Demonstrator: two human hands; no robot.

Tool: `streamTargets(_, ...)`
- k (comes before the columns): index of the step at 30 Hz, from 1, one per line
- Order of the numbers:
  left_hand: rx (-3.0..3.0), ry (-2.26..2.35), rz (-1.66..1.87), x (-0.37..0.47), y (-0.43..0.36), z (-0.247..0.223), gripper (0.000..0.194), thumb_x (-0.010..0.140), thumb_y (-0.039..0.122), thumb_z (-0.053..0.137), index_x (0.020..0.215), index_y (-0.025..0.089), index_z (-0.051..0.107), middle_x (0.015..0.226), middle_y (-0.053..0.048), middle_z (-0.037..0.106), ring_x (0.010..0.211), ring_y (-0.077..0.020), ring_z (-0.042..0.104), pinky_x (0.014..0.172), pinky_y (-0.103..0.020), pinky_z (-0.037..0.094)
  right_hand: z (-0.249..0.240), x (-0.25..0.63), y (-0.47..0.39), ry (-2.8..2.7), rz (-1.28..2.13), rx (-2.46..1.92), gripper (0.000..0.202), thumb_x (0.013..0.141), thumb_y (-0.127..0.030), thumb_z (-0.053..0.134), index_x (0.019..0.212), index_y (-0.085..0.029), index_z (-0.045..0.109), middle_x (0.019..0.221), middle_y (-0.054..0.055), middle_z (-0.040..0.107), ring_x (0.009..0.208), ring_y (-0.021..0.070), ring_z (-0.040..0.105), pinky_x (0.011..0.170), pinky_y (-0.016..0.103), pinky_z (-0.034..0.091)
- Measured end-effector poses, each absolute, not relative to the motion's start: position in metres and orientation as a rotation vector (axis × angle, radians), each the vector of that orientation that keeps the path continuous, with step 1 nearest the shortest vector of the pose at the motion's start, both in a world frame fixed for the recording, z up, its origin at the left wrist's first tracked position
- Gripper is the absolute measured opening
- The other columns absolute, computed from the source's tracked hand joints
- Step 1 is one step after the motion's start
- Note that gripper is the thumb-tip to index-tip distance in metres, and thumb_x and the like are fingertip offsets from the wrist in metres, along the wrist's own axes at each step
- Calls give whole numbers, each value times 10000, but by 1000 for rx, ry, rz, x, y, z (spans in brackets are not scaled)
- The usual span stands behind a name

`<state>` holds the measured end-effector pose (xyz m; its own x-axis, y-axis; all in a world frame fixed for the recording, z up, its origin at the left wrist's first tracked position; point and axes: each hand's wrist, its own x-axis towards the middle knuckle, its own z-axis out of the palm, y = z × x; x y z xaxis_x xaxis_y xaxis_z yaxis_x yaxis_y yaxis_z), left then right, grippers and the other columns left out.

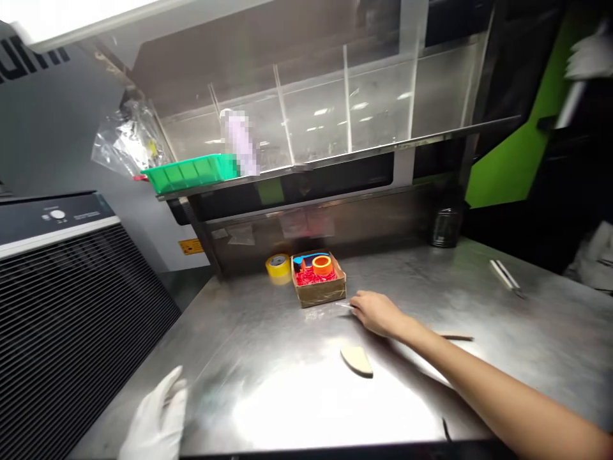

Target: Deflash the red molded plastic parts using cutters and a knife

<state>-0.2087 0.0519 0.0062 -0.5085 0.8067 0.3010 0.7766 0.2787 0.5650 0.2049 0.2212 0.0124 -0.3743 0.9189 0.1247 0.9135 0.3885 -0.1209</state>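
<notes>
My right hand point(376, 312), ungloved, is closed round a thin pale item point(343, 305) just in front of a small cardboard box point(323, 295). Red pieces, an orange tape roll point(322, 265) and something blue lie in the box. At the lower left is my left hand point(160, 415) in a white glove, its fingers apart and nothing in it. A cream, wedge-shaped piece point(357, 361) lies on the metal table point(230, 358), between my hands and nearer the right one.
Yellow tape point(278, 266) stands left of the box. A dark stick point(454, 337) lies partly behind my right forearm. White-handled tools point(504, 275) and a dark jar point(445, 227) are at the right. A green tray point(191, 174) sits on the shelf above.
</notes>
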Motion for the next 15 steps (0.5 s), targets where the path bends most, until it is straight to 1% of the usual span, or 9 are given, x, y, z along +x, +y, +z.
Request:
streamTargets(1, 1502, 2347, 1181, -185, 69, 16, 496, 820, 527, 376, 1283, 363, 445, 1239, 31, 595, 1157, -236, 554, 979, -378, 477, 8, 203, 221, -2480, 41, -1637, 232, 931, -336, 539, 1035, -137, 596, 1031, 62, 604, 916, 185, 592, 819, 389, 498)
streamTargets(3, 1561, 2095, 1303, -145, 103, 28, 507, 799, 502, 436, 1261, 300, 484, 1192, -21, 599, 1131, -254, 558, 994, -391, 454, 1, 201, 221, -2484, 26, -1622, 225, 931, -327, 539, 1039, -138, 597, 1048, 66, 600, 940, 192, 587, 833, 398, 494)
streamTargets(6, 1676, 1915, 1324, -104, 153, 31, 492, 807, 451, 466, 1253, 244, 499, 1157, -42, 606, 1105, -229, 567, 1012, -355, 427, -7, 201, 219, -2470, 2, -1613, 210, 929, -314, 541, 1025, -137, 600, 1053, 65, 597, 966, 199, 578, 847, 407, 487)
streamTargets(10, 1752, 1781, 1312, -70, 214, 21, 456, 851, 403, 459, 1250, 186, 503, 1196, -77, 608, 1098, -203, 575, 1004, -333, 424, -12, 201, 220, -2445, -10, -1628, 171, 926, -284, 545, 990, -138, 606, 1042, 61, 595, 972, 198, 572, 845, 400, 486)
streamTargets(13, 1793, 1738, 1331, -51, 247, 15, 393, 871, 377, 463, 1185, 153, 542, 1231, -102, 596, 1135, -209, 549, 1026, -389, 391, -13, 200, 222, -2423, -8, -1652, 144, 921, -261, 550, 965, -137, 608, 1032, 58, 593, 969, 197, 567, 839, 394, 484)
streamTargets(15, 1800, 1737, 1351, -43, 261, 10, 348, 876, 380, 449, 1116, 157, 568, 1179, -98, 618, 1095, -217, 567, 999, -414, 406, -12, 200, 222, -2408, -1, -1661, 126, 916, -241, 552, 956, -136, 607, 1026, 56, 590, 968, 198, 563, 834, 391, 483)
